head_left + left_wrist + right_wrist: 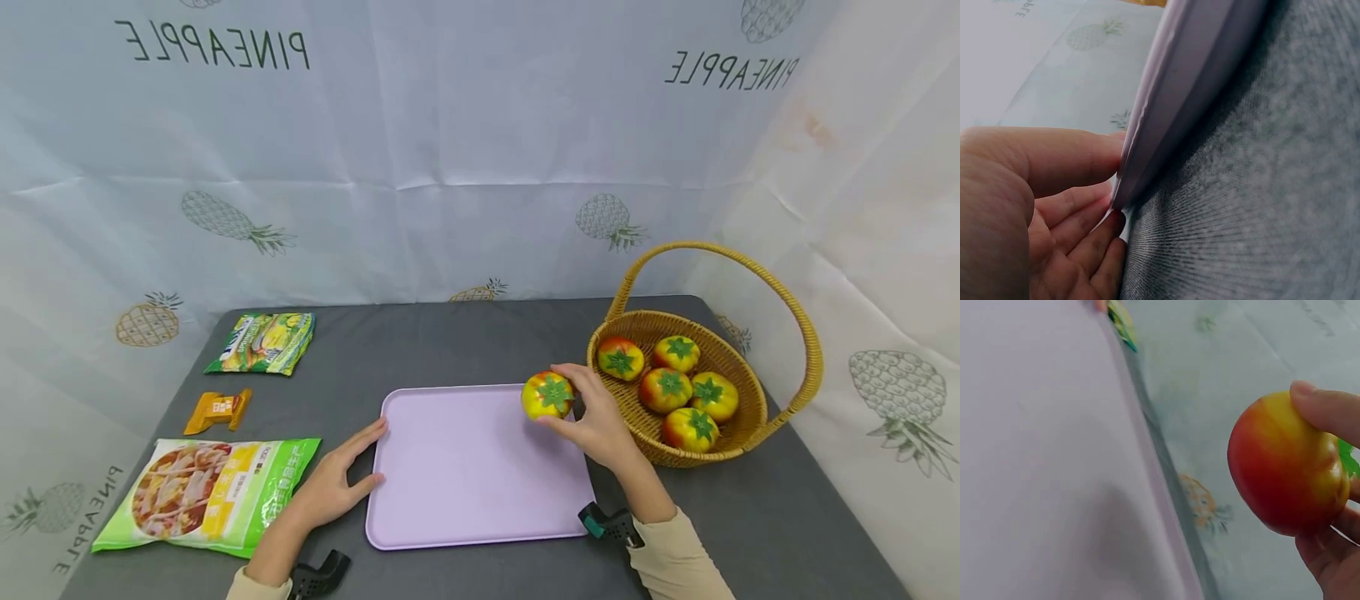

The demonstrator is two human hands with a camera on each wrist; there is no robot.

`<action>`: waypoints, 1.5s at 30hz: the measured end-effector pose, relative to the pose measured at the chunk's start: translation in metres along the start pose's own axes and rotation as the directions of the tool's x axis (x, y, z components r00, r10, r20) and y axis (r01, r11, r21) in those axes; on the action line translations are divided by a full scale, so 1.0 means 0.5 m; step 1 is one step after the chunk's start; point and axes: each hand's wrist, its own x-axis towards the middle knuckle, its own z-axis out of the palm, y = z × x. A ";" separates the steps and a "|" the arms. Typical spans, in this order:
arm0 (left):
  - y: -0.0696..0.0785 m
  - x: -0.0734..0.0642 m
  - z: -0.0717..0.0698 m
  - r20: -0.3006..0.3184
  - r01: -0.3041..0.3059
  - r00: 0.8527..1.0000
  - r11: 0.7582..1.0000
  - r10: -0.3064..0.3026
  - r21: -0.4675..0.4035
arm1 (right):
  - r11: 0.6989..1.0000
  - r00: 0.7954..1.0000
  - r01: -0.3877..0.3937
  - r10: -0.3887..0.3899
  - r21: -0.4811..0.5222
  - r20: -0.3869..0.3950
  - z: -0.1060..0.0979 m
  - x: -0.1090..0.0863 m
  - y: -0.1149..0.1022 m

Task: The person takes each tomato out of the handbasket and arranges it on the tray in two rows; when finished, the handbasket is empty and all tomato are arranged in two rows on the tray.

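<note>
My right hand (602,427) pinches a red-and-yellow tomato (543,397) with a green star-shaped leaf top, between thumb and fingers. The tomato is held over the right back corner of a lilac tray (480,475); in the right wrist view the tomato (1282,465) is up in the air, and a soft shadow falls on the tray. At the tray's left edge, my left hand (330,487) rests with thumb and fingers spread. Up close in the left wrist view, its thumb and fingertips touch the tray's rim (1172,81).
Right of the tray stands a wicker basket (660,455) with a tall arched handle (806,333) and several similar tomatoes (666,389). On the left lie a green snack packet (264,343), a small orange packet (217,411) and a large green-and-white food bag (202,496).
</note>
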 end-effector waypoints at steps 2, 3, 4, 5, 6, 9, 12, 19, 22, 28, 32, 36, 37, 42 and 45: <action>0.000 0.000 0.003 0.005 0.007 1.000 1.000 -0.007 -0.005 | 1.000 0.999 -0.002 0.002 0.001 0.035 0.022 0.000 -0.005; 0.000 0.001 0.003 0.006 0.009 1.000 1.000 -0.009 -0.006 | 1.000 0.999 -0.002 0.002 -0.002 0.051 0.033 0.001 -0.007; 0.000 0.001 0.004 0.004 0.009 1.000 1.000 -0.009 -0.007 | 1.000 0.998 0.001 -0.001 0.001 0.064 0.043 0.003 -0.011; 0.000 0.001 0.004 0.002 0.009 1.000 1.000 -0.009 -0.009 | 1.000 0.997 0.005 -0.005 0.003 0.076 0.054 0.006 -0.014; 0.000 0.001 0.004 0.001 0.009 1.000 1.000 -0.009 -0.010 | 1.000 0.996 0.012 -0.012 0.009 0.090 0.064 0.009 -0.017; -0.001 0.001 0.003 -0.002 0.009 1.000 1.000 -0.009 -0.007 | 0.998 0.990 0.027 -0.034 0.049 0.138 0.093 0.023 -0.028; -0.001 0.000 0.002 0.003 0.015 1.000 1.000 -0.015 -0.003 | 0.995 0.981 0.023 -0.041 0.100 0.188 0.120 0.039 -0.041; 0.002 0.000 0.001 0.007 0.036 0.999 0.999 -0.036 0.008 | 0.989 0.950 -0.024 -0.023 0.145 0.312 0.184 0.073 -0.066; 0.004 -0.001 0.001 0.006 0.043 0.999 0.999 -0.043 0.016 | 0.990 0.930 -0.027 -0.026 0.139 0.365 0.209 0.086 -0.072; 0.005 -0.002 -0.001 0.027 0.081 0.996 0.997 -0.081 0.019 | 0.994 0.906 -0.031 -0.017 0.106 0.423 0.236 0.111 -0.081; 0.004 -0.001 -0.002 0.031 0.083 0.996 0.997 -0.083 0.011 | 0.995 0.896 -0.030 -0.015 0.093 0.444 0.246 0.126 -0.081; 0.003 0.000 -0.001 0.023 0.064 0.998 0.998 -0.064 0.013 | 0.996 0.883 -0.026 -0.017 0.085 0.469 0.253 0.133 -0.078; 0.003 0.001 0.000 0.021 0.060 0.998 0.998 -0.060 0.013 | 0.996 0.879 -0.029 -0.015 0.086 0.476 0.254 0.134 -0.077; 0.004 0.000 0.001 0.019 0.058 0.998 0.998 -0.058 0.007 | 0.994 0.867 -0.043 -0.012 0.099 0.499 0.256 0.136 -0.072; 0.005 -0.001 0.001 0.020 0.064 0.998 0.998 -0.064 0.011 | 0.994 0.862 -0.040 -0.015 0.099 0.507 0.258 0.137 -0.071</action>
